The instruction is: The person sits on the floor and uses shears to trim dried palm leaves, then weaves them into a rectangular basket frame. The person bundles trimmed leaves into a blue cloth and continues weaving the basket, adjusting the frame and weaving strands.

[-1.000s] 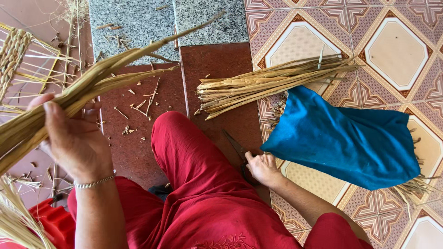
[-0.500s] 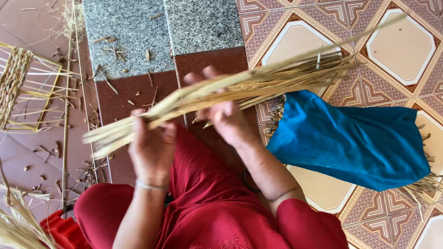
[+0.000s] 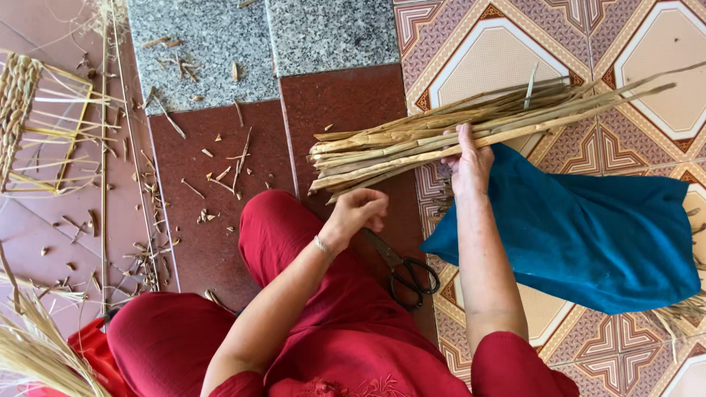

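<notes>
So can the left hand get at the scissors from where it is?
Probably yes: the left hand hovers loosely curled just above the black-handled scissors, which lie uncovered on the floor beside the red-clad knee, with nothing between them.

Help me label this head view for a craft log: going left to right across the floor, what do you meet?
Half-woven frame → scattered stalk scraps → left hand → scissors → right hand on the dried stalk bundle → blue cloth.
</notes>
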